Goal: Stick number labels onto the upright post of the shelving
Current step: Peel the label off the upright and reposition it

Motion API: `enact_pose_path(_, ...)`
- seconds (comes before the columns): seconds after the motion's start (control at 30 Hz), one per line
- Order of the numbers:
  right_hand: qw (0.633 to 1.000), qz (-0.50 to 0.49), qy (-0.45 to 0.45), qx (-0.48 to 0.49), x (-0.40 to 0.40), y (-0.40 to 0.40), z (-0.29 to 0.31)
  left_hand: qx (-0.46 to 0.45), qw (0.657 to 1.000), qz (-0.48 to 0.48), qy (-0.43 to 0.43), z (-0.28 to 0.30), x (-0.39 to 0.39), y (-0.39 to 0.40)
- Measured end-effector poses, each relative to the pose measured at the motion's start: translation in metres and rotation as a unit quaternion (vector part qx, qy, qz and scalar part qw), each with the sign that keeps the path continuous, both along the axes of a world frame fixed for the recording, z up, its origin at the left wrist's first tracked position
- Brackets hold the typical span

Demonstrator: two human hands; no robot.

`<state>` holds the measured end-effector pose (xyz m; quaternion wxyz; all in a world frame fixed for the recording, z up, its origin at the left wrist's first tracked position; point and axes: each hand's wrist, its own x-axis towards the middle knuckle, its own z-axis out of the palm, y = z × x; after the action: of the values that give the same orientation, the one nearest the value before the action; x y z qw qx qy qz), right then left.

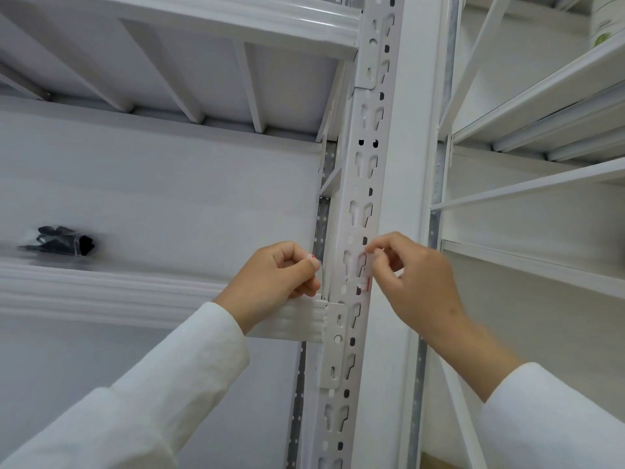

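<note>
We look up along a white perforated post (363, 184) of a metal shelving unit, with keyhole slots running down its face. Both hands work at the post just above the bracket (333, 336) where a ribbed white beam (101, 292) joins it from the left.

The right hand (416, 282) is at the right edge of the post face. Its thumb and forefinger are pinched together on a small white label (367, 269) with red marking. The label lies against the post face between two rows of slots; we cannot read any number on it, and we cannot tell whether it is fully stuck down. The other fingers of this hand are curled loosely.

The left hand (280, 275) sits at the left edge of the post, closed in a loose fist. Its thumb and forefinger pinch a small white item with a red trace (313, 257); we cannot tell what it is. The hand appears to touch the post's left side.

Both arms wear white sleeves (162, 394).

On the shelf to the left, well apart from the hands, lies a dark bundle (62, 240), partly blurred. At top right a white container with green print (605, 25) stands on a neighbouring shelf.
</note>
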<state>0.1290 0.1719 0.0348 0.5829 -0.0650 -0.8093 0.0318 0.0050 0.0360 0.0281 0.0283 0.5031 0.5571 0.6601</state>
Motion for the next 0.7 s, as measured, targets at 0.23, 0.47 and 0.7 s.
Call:
enact_pose_path(0.23, 0.992, 0.064, 0.005, -0.104, 0.013, 0.019, -0.013, -0.002, 1.0, 0.001, 0.007, -0.001, -0.001, 0.001)
enact_pose_path(0.47, 0.998, 0.025, -0.054, -0.013, 0.016, 0.017, -0.009, -0.004, 0.999, 0.022, 0.023, -0.001, 0.0, 0.005)
enact_pose_path(0.7, 0.994, -0.035, -0.021, 0.104, 0.006, 0.012, 0.006, -0.005, 0.999, 0.025, 0.021, 0.0, 0.001, 0.008)
